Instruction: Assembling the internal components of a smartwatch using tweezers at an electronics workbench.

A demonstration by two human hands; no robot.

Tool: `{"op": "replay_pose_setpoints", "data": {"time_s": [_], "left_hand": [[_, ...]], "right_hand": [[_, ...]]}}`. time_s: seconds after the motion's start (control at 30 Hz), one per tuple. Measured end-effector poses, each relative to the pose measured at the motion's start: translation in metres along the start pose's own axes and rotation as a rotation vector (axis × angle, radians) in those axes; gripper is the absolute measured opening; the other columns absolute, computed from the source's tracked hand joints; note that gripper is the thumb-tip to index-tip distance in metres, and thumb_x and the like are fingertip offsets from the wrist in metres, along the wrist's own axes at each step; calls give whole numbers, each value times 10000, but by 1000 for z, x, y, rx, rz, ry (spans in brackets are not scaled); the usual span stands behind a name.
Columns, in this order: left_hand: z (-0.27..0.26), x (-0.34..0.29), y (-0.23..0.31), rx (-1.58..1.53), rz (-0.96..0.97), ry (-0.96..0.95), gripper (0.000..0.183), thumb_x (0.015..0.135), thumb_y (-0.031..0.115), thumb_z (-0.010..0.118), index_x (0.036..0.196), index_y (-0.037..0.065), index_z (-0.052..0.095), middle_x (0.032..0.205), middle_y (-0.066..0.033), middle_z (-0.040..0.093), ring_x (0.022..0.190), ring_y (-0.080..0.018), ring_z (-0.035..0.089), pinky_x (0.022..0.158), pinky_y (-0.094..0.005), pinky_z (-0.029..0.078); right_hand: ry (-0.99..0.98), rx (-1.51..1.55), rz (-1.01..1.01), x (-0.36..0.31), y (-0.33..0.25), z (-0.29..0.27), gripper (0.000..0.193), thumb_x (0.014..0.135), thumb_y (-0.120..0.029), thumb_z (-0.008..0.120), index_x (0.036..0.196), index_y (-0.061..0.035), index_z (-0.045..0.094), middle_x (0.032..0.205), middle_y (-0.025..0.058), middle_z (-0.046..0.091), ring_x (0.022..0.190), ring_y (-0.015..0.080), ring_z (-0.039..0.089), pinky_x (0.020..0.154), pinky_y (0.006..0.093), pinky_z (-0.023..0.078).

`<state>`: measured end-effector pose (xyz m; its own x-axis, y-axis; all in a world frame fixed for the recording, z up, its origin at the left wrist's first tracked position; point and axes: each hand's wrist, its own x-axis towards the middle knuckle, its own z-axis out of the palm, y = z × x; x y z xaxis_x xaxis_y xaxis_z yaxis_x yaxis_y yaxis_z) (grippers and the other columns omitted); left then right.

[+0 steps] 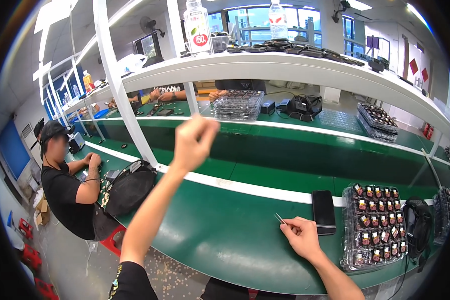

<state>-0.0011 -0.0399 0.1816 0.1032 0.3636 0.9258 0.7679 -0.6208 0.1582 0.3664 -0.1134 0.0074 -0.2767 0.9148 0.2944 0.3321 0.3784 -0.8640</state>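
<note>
My left hand is raised over the far edge of the green bench, slightly blurred. Its fingers are curled together in a pinch; whatever may be between them is too small to make out. Low over the bench, my right hand is closed on a pair of metal tweezers, their tips pointing up and left. Just beyond that hand lies a black smartphone. To its right sits a clear plastic tray filled with rows of small dark parts bearing pale and yellow tabs.
A black bag rests on the bench at left, near a seated co-worker. White shelf posts rise behind the bench, carrying a shelf with bottles. Stacked trays stand across the green channel. Another black bag lies at right.
</note>
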Motion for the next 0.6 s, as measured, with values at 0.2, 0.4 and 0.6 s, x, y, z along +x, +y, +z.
{"op": "replay_pose_setpoints", "data": {"time_s": [0.2, 0.4, 0.6], "left_hand": [[27, -166, -34, 38, -474, -394, 144, 1029, 152, 738, 999, 11, 742, 779, -136, 709, 674, -264, 681, 638, -386, 523], [32, -180, -40, -60, -496, -397, 223, 1044, 184, 743, 959, -19, 707, 687, -110, 656, 594, -186, 567, 605, -373, 458], [33, -170, -49, -72, -606, -448, 155, 1012, 167, 759, 980, 20, 724, 779, -108, 688, 676, -229, 632, 650, -378, 501]], "right_hand": [[-33, -24, 12, 0, -5, 3, 208, 907, -77, 851, 1096, 11, 845, 710, 38, 627, 589, 92, 507, 563, 296, 419], [-42, -34, -20, -3, -16, 4, 234, 875, -34, 862, 1104, 13, 849, 713, 17, 614, 603, 57, 481, 543, 263, 357], [-54, -147, -34, -2, -16, 4, 250, 851, -46, 863, 1088, 29, 844, 692, 39, 586, 586, 85, 483, 534, 282, 357]]}}
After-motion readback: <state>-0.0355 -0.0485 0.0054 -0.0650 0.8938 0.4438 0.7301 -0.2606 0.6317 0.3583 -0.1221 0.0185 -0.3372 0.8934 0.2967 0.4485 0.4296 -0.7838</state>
